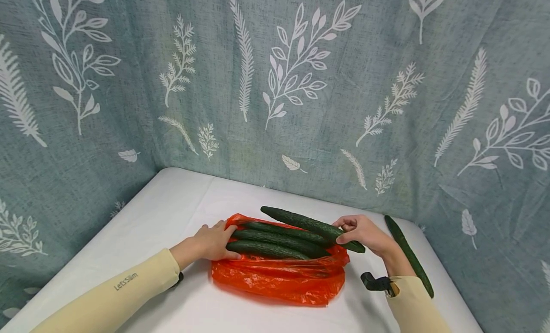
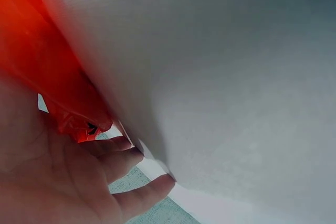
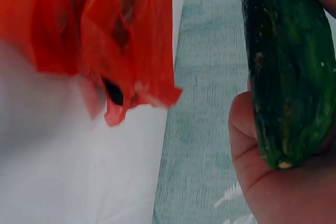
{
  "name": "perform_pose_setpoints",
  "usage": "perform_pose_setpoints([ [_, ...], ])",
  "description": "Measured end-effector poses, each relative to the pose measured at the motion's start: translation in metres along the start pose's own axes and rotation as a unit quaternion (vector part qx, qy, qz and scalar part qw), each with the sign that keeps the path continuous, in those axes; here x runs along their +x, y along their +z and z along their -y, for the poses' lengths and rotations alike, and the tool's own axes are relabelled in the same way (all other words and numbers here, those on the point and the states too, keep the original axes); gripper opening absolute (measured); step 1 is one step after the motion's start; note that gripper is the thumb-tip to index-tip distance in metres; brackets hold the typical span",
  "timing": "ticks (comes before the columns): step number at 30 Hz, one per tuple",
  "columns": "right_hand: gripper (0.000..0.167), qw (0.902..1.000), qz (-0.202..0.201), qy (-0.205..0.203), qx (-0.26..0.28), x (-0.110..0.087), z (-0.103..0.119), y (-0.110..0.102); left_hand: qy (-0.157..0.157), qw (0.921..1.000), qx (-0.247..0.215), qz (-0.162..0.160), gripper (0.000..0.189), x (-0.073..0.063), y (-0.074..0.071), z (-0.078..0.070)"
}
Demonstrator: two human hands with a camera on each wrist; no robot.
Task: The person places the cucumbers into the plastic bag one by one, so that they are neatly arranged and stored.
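Observation:
My right hand (image 1: 366, 233) pinches a long dark green cucumber (image 1: 298, 220) near its right end, between thumb and fingers. This cucumber slants above the back of an open red plastic bag (image 1: 279, 281). Close up in the right wrist view, the cucumber's blunt end (image 3: 291, 124) lies against the palm. Several more cucumbers (image 1: 275, 237) lie side by side inside the bag. At the bag's left end my left hand (image 1: 213, 241) rests with its fingers spread, the thumb over the bag's edge. The left wrist view has its fingers (image 2: 144, 195) extended beside the red plastic, fingertips at the white surface.
A single cucumber (image 1: 409, 256) lies on the white table (image 1: 172, 204) near its right edge. Blue-grey curtains (image 1: 240, 146) with white leaf prints hang behind and along the sides of the table.

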State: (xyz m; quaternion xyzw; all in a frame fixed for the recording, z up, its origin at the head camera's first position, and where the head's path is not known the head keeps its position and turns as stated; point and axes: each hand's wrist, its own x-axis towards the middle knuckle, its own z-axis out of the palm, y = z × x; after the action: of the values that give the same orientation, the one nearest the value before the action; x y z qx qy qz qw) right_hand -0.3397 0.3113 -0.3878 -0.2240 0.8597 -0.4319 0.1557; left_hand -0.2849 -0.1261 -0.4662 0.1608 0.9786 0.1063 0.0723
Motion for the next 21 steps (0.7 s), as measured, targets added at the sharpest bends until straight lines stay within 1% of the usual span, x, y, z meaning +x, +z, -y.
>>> perform_pose_setpoints([
  [5,0.040,0.9994,0.033,-0.009,-0.001,0.012,0.004,0.007,-0.002,1.0000,-0.003,0.005,0.093,-0.001,-0.001,-0.001],
  [13,0.038,0.9979,0.064,-0.011,0.004,0.022,0.009,0.016,0.002,1.0000,0.001,0.001,0.094,-0.001,-0.001,-0.001],
  [21,0.039,0.9971,0.076,0.001,-0.012,0.034,0.012,0.023,0.002,1.0000,-0.003,0.003,0.093,-0.001,-0.002,-0.001],
])
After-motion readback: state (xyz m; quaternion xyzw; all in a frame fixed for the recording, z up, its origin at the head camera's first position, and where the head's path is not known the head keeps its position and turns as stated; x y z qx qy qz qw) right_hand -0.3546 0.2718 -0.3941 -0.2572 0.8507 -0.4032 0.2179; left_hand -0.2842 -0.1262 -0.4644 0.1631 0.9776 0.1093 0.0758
